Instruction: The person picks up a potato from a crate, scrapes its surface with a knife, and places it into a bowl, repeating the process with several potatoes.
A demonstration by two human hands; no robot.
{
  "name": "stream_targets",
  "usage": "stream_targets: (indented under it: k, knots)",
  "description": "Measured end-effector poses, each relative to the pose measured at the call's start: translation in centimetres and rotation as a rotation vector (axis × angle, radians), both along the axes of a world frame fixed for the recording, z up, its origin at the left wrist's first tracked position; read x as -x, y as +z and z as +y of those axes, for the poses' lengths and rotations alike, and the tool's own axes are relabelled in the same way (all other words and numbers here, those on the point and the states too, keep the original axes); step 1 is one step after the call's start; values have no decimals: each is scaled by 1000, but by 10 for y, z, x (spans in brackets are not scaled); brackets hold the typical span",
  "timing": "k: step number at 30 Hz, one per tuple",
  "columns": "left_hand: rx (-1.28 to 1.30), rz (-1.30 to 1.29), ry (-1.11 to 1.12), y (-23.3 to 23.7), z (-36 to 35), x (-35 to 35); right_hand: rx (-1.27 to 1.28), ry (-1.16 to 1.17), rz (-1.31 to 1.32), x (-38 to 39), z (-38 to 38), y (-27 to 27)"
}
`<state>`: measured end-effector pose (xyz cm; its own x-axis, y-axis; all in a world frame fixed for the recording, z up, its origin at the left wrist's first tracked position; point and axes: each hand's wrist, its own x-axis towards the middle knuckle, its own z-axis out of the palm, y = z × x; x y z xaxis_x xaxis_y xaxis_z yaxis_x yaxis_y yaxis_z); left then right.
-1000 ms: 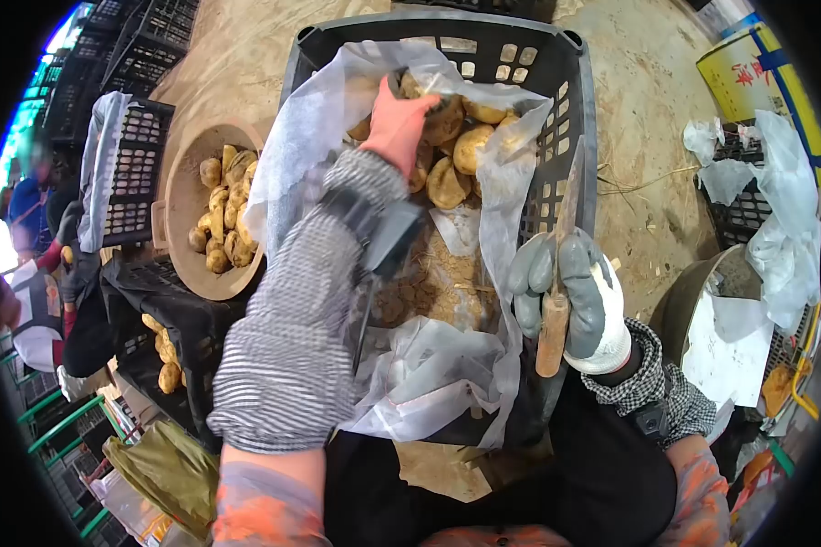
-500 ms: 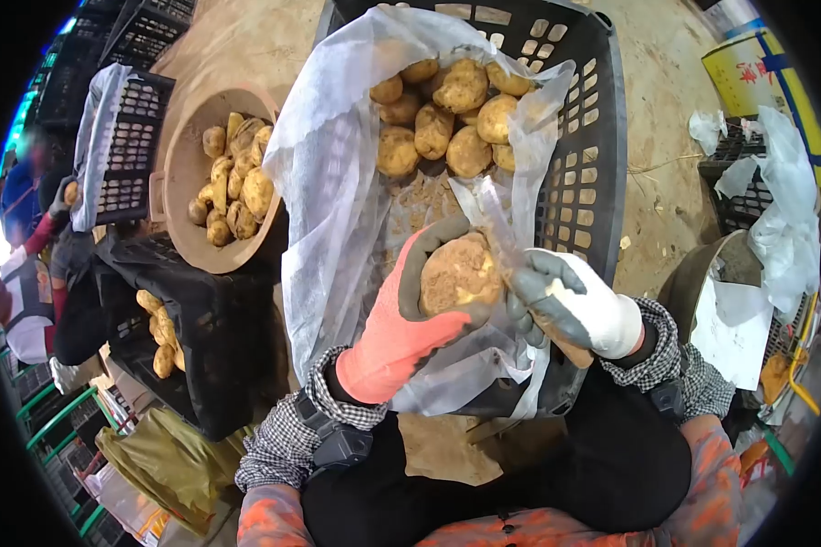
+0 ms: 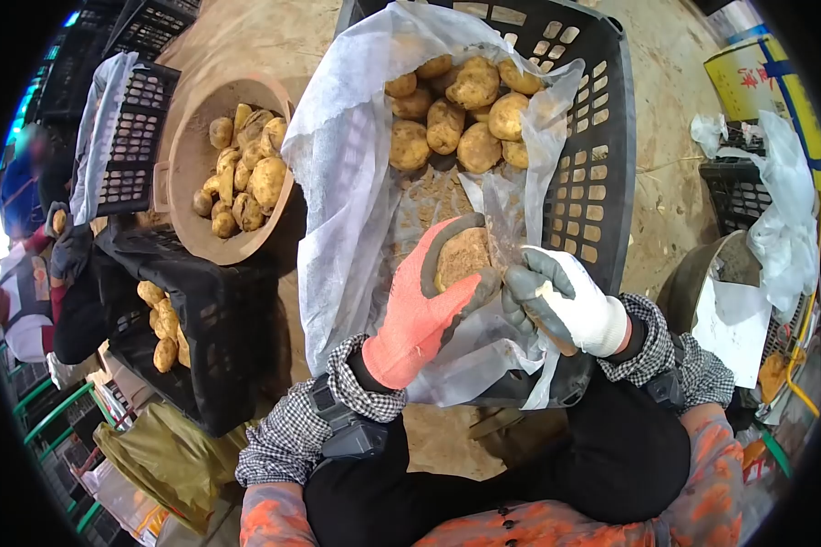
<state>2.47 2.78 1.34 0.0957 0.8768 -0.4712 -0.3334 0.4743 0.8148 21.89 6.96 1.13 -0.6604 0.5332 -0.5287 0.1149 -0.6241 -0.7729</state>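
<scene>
My left hand, in a coral and grey glove, is closed around a soil-covered potato. In a white and grey glove, my right hand grips a knife by its wooden handle, which sticks out below the palm. The blade points away from me, right beside the potato's right side. Both hands are over the near half of a black plastic crate lined with a thin white sheet. At the crate's far end lie several potatoes.
Left of the crate stands a brown tub of whole and cut potatoes. A black-lined crate with more potatoes sits nearer me. Another person's gloved hand shows at far left. To the right are a round container and plastic sheeting.
The potato has turned in my left hand, and the left fingers now cover more of it. The view has shifted slightly. The other person's hands have moved.
</scene>
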Motion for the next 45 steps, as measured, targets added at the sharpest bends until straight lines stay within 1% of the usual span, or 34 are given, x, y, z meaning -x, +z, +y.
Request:
stream_targets:
  k: [1, 2, 3, 5, 6, 7, 8, 9, 10, 11, 12, 13, 15, 17, 19, 20, 21, 22, 23, 24, 25, 27, 28, 29, 31, 32, 34, 36, 38, 39, 41, 42, 43, 45]
  knots:
    - [39, -20, 92, -4, 1, -4, 1, 0, 1, 0, 2, 4]
    - [81, -40, 184, -7, 1, -5, -21, 99, 22, 0, 5, 9]
    - [87, -41, 184, -11, 2, -2, -39, 199, 43, -1, 7, 10]
    - [-413, 576, -236, -16, 6, 10, -7, 238, -1, 0, 8, 9]
    - [-316, 438, -163, -15, 7, 8, 29, 144, -25, 1, 6, 7]
    - [-319, 439, -165, -11, 7, 4, 63, 50, -50, 1, 3, 4]
    - [-270, 275, -51, -2, 8, -3, 19, -149, 126, 1, 0, -2]
    - [-218, 107, 62, 3, 8, -7, 17, -151, 123, -3, 1, -3]
    - [-219, 104, 60, -1, 7, -7, 58, -136, 99, -5, 4, -3]
    - [-106, 2, 58, -6, 6, -7, 102, -123, 76, -7, 5, -3]
    - [9, -98, 57, -9, 4, -6, 54, -160, 71, -7, -2, -12]
    - [10, -99, 55, -10, 3, -3, 55, -161, 70, -8, -4, -12]
    - [28, -31, 6, -6, 3, 2, 29, 4, -18, 0, 1, 2]
    - [39, -43, 45, -12, 2, 2, 23, 31, 66, -3, 1, -2]
    - [49, -54, 87, -19, 3, 8, -140, 265, -26, -2, 5, 5]
    - [-297, 342, -129, -21, 6, 16, -99, 219, 64, -3, 2, 1]
    - [-639, 738, -352, -23, 7, 20, -98, 221, 66, -2, -4, -5]
    - [-640, 740, -352, -25, 7, 21, 0, 37, 150, -1, -10, -10]
    - [-743, 778, -339, -26, 8, 21, 98, -148, 232, 1, -12, -11]
    - [-849, 813, -325, -25, 10, 20, 100, -177, 109, 2, -4, -3]
    - [-855, 810, -325, -23, 9, 15, 94, -336, 130, 2, -6, -3]
    - [-386, 33, -136, -3, 10, -3, -26, -304, 53, -6, 8, -2]
    - [-526, 225, -184, -24, 6, -3, -92, -368, -3, -4, 10, 1]
    - [-530, 218, -188, -21, 7, -3, -96, -373, -9, -5, 11, 1]
    - [-134, -190, 32, -9, 8, -3, -88, -293, 95, -7, 12, 0]
    - [-133, -274, 83, 1, 10, -4, -89, -292, 95, -7, 11, 0]
    - [-102, -252, 28, -11, 7, 1, -79, -274, 103, -5, 8, 0]
    - [-71, -235, -24, -7, 8, 4, -74, -263, 103, -6, 6, -6]
    - [198, -334, -79, 6, 6, 4, -311, -155, 152, -8, 9, -13]
    - [198, -335, -76, 7, 6, 4, -310, -152, 152, -8, 11, -8]
    - [89, -443, -98, 7, 9, 2, -168, -294, -30, -6, 17, 8]
    - [56, -417, -64, 10, 12, 0, -227, -300, -83, -5, 15, 6]
    - [54, -417, -65, 9, 12, 1, -229, -301, -83, -6, 15, 6]
    - [91, -323, -38, 5, 11, 5, -258, -229, 37, -7, 16, 5]
